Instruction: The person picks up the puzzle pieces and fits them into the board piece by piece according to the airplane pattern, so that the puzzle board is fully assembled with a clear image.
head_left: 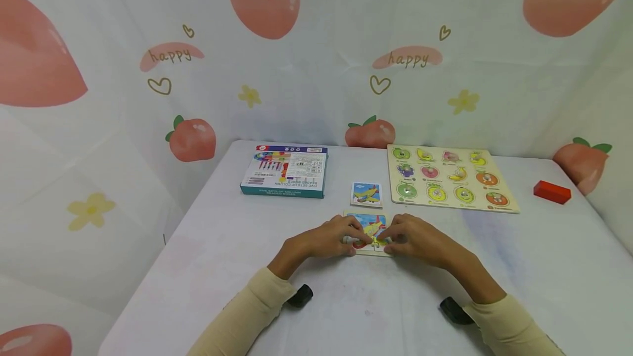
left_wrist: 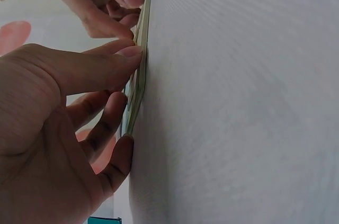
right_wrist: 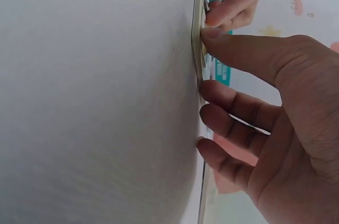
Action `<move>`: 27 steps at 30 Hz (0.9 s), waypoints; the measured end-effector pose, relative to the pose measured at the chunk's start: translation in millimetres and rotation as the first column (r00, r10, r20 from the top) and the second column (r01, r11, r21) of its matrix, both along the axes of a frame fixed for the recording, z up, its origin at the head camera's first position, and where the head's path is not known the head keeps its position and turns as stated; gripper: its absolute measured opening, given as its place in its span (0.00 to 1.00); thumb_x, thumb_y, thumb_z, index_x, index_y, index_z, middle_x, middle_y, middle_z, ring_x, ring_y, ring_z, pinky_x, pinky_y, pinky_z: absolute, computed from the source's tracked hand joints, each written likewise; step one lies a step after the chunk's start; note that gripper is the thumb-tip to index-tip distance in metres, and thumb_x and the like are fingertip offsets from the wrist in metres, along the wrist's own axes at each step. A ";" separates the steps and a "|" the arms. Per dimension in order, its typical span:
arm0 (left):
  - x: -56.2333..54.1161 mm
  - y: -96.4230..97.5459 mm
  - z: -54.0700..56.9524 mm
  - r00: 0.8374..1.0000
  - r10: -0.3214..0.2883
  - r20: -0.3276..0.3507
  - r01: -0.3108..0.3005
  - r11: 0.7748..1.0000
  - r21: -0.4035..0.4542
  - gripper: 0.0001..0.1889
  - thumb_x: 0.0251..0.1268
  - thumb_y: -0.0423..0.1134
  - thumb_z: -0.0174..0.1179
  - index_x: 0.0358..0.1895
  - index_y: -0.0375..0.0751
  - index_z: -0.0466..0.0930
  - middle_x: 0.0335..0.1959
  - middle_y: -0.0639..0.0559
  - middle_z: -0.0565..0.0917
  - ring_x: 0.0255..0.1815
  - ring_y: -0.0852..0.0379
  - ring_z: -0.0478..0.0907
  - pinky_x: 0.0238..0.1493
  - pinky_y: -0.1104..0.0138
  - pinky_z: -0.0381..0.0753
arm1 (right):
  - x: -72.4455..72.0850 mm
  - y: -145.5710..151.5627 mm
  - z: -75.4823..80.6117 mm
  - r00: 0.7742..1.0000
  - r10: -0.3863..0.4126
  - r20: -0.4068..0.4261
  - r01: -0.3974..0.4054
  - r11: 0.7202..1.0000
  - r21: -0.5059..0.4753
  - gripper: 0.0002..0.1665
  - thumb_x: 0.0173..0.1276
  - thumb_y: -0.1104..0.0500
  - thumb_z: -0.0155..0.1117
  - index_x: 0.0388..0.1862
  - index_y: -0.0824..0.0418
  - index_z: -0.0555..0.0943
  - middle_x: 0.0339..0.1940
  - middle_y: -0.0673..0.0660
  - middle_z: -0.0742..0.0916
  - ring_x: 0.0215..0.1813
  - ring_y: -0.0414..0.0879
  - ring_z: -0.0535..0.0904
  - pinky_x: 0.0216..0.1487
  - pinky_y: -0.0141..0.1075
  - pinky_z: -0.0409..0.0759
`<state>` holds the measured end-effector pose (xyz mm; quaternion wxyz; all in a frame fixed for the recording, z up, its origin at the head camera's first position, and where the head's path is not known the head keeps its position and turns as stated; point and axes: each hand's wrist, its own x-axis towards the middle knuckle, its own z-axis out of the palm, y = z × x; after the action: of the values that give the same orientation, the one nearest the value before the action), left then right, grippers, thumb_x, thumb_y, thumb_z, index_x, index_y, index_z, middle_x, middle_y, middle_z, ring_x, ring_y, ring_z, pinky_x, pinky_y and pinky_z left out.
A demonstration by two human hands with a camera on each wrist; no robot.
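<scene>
A small jigsaw puzzle (head_left: 372, 222) with a yellow and red airplane picture lies on the table between the two hands. My left hand (head_left: 328, 238) rests on its left side, thumb near the lower edge and index finger touching the pieces. On the right side, my right hand (head_left: 420, 239) touches the pieces with thumb and index finger. The wrist views show the board (left_wrist: 140, 78) edge-on; the other fingers are spread loosely around its edge. Just behind the puzzle lies an airplane picture card (head_left: 366, 195). The fingers partly cover the puzzle, including its lower pieces.
A flat cardboard box (head_left: 283, 180) lies at the back left. A wooden fruit puzzle board (head_left: 447, 179) with knobbed pieces lies at the back right, with a red block (head_left: 551, 192) beyond it. A printed cloth hangs behind the white table.
</scene>
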<state>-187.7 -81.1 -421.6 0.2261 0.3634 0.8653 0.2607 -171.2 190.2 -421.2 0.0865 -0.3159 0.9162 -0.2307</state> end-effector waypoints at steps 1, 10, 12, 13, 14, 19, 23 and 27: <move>0.1 0.0 0.2 1.000 0.001 0.001 -0.001 1.000 -0.002 0.20 0.76 0.36 0.65 0.67 0.57 0.85 0.64 0.55 0.78 0.63 0.58 0.69 0.63 0.63 0.72 | -0.2 0.3 -0.2 1.000 0.005 -0.001 -0.005 1.000 0.000 0.12 0.70 0.50 0.76 0.51 0.47 0.93 0.41 0.42 0.84 0.44 0.38 0.75 0.46 0.38 0.77; 0.6 -0.1 0.2 1.000 -0.011 -0.010 0.011 1.000 0.001 0.20 0.76 0.36 0.65 0.67 0.56 0.85 0.64 0.55 0.78 0.63 0.58 0.69 0.62 0.64 0.72 | -0.1 -1.5 -2.7 1.000 -0.001 -0.019 0.001 1.000 -0.011 0.12 0.70 0.54 0.77 0.51 0.49 0.93 0.36 0.41 0.82 0.39 0.36 0.72 0.41 0.33 0.75; 0.6 0.0 -0.1 1.000 -0.013 -0.015 0.013 1.000 -0.005 0.20 0.76 0.36 0.65 0.67 0.57 0.85 0.64 0.55 0.78 0.63 0.58 0.69 0.63 0.64 0.72 | 0.4 -2.1 -2.6 1.000 -0.024 -0.011 0.024 1.000 -0.010 0.14 0.69 0.53 0.77 0.53 0.53 0.91 0.34 0.41 0.80 0.38 0.36 0.72 0.41 0.33 0.75; 0.5 0.4 -0.4 1.000 -0.013 -0.017 0.013 1.000 -0.009 0.20 0.76 0.37 0.65 0.67 0.57 0.85 0.64 0.55 0.78 0.63 0.58 0.69 0.63 0.64 0.72 | 0.8 -1.9 -2.6 0.999 -0.038 -0.007 0.038 0.999 -0.013 0.16 0.69 0.53 0.77 0.53 0.54 0.90 0.34 0.41 0.80 0.38 0.36 0.72 0.41 0.33 0.75; 0.4 0.9 -0.6 1.000 -0.014 -0.022 0.014 1.000 -0.013 0.20 0.76 0.37 0.65 0.67 0.57 0.85 0.65 0.55 0.78 0.63 0.57 0.69 0.63 0.63 0.72 | 1.2 -1.9 -2.6 0.999 -0.053 0.000 0.053 0.998 -0.018 0.17 0.69 0.53 0.77 0.54 0.56 0.89 0.33 0.41 0.80 0.38 0.36 0.72 0.41 0.34 0.75; 1.8 6.2 -1.8 0.996 -0.023 -0.081 0.018 0.998 -0.063 0.23 0.78 0.40 0.64 0.71 0.64 0.81 0.64 0.54 0.78 0.60 0.57 0.68 0.59 0.64 0.72 | 2.1 -1.3 -2.8 0.994 -0.102 0.028 0.103 0.993 -0.054 0.19 0.67 0.53 0.79 0.52 0.59 0.88 0.34 0.43 0.80 0.38 0.38 0.74 0.41 0.34 0.76; 6.5 11.9 -0.6 0.984 -0.059 -0.166 0.036 0.990 -0.138 0.25 0.81 0.45 0.60 0.75 0.72 0.75 0.60 0.56 0.75 0.55 0.58 0.67 0.53 0.65 0.70 | 0.7 -2.4 -3.5 0.991 -0.130 0.036 0.132 0.989 -0.065 0.17 0.66 0.53 0.80 0.49 0.59 0.87 0.33 0.45 0.80 0.38 0.39 0.74 0.40 0.34 0.76; 12.5 16.1 4.7 0.967 -0.093 -0.236 0.043 0.977 -0.209 0.25 0.83 0.49 0.57 0.77 0.73 0.72 0.56 0.57 0.73 0.52 0.59 0.66 0.50 0.65 0.69 | -0.8 -4.1 -4.0 0.987 -0.158 0.032 0.159 0.985 -0.066 0.16 0.65 0.52 0.80 0.46 0.59 0.86 0.31 0.46 0.79 0.36 0.40 0.73 0.38 0.35 0.74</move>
<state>-175.2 -65.0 -416.9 0.1624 0.3974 0.8956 0.1167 -172.1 186.1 -425.2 0.0690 -0.2417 0.9289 -0.2721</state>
